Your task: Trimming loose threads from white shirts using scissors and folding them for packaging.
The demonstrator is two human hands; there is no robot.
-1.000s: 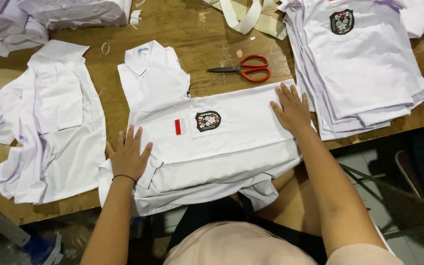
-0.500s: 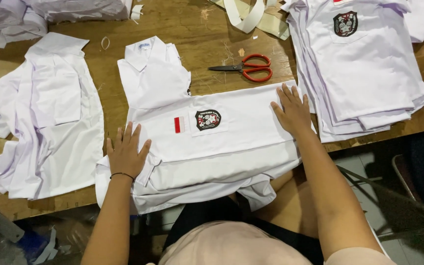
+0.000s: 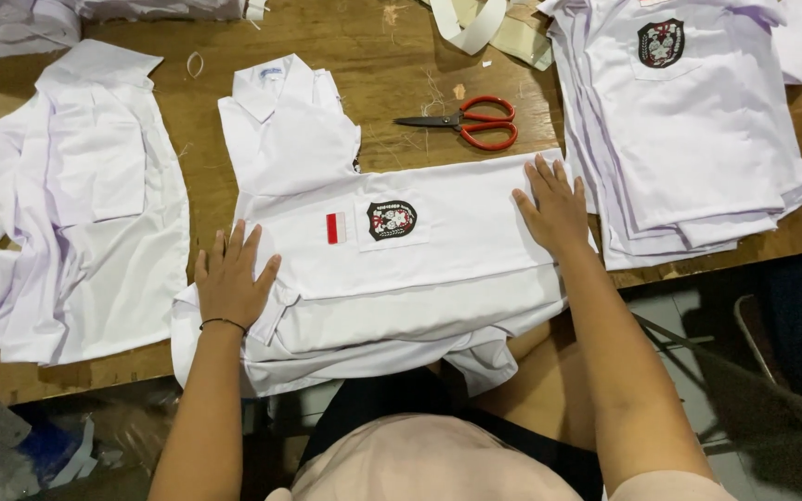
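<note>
A white shirt (image 3: 438, 269) lies sideways on the wooden table (image 3: 373, 56), collar at the upper left. It carries a dark round badge (image 3: 391, 220) on the pocket and a small red and white patch (image 3: 336, 227). My left hand (image 3: 230, 278) lies flat, fingers spread, on the shirt's left end near a sleeve. My right hand (image 3: 554, 209) presses flat on the shirt's right end. Neither hand grips anything.
Red-handled scissors (image 3: 471, 122) lie just beyond the shirt. A stack of folded white shirts with badges (image 3: 689, 130) sits at the right. A loose white shirt (image 3: 76, 213) is spread at the left. Pale strips (image 3: 475, 23) lie at the top edge.
Both hands have stayed flat on the shirt in the same spots. Only the view has shifted slightly.
</note>
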